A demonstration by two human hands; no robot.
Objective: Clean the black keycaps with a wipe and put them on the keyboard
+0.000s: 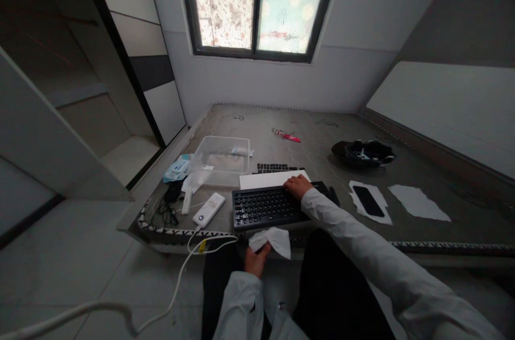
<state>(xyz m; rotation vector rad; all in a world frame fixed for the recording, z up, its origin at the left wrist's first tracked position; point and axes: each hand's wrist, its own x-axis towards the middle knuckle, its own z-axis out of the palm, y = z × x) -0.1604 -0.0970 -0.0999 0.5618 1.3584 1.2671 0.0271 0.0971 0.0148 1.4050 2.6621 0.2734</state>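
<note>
A black keyboard (267, 206) lies near the front edge of the grey mattress, straight before me. My right hand (298, 186) reaches over it, with bent fingers closed on its far edge. Low in front of the keyboard, my left hand (256, 260) pinches a crumpled white tissue (277, 242), whose loose end spreads to the right. A flat white strip (261, 180) lies just behind the keyboard. Beyond that shows a row of dark keys (276, 167), partly covered.
A clear plastic bin (221, 163) and white power strip (209, 210) with its cord stand left, near black cables (167, 214) and a blue packet (177, 168). To the right are a phone (368, 201) on white paper, another paper sheet (419, 202) and a dark cap (362, 153).
</note>
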